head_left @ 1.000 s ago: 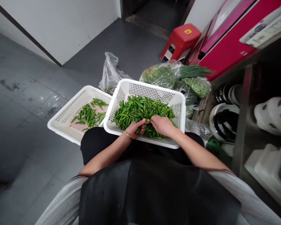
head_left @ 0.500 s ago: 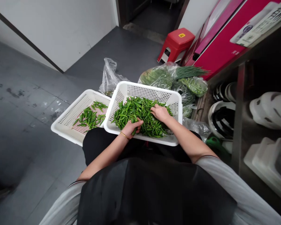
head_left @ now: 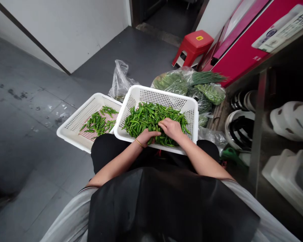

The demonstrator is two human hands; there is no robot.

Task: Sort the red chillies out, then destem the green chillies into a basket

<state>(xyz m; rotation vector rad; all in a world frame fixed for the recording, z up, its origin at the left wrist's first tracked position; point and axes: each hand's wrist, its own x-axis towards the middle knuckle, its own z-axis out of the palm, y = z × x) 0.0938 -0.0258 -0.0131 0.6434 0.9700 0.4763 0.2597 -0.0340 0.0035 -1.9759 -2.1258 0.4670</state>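
Observation:
A white perforated basket (head_left: 192, 107) rests on my lap, heaped with green chili peppers (head_left: 143, 116). Both hands work at its near edge. My left hand (head_left: 145, 136), with a gold bracelet at the wrist, is closed around some chilies. My right hand (head_left: 171, 129) lies on the pile just to the right, fingers curled and pinching a chili close to the left hand's fingers. To the left, a second white basket (head_left: 75, 121) sits lower, holding a smaller scatter of green chilies (head_left: 98, 122).
Behind the baskets lie a crumpled clear plastic bag (head_left: 120, 80) and bags of green vegetables (head_left: 189, 85). A red plastic stool (head_left: 193, 47) and a magenta cabinet (head_left: 242, 43) stand at the back right. A metal shelf (head_left: 257, 134) with white dishes runs along the right. Grey tiled floor lies left.
My right hand reached to the far part of the pile, then came back to the near edge beside the left hand. The left hand stayed closed on chilies.

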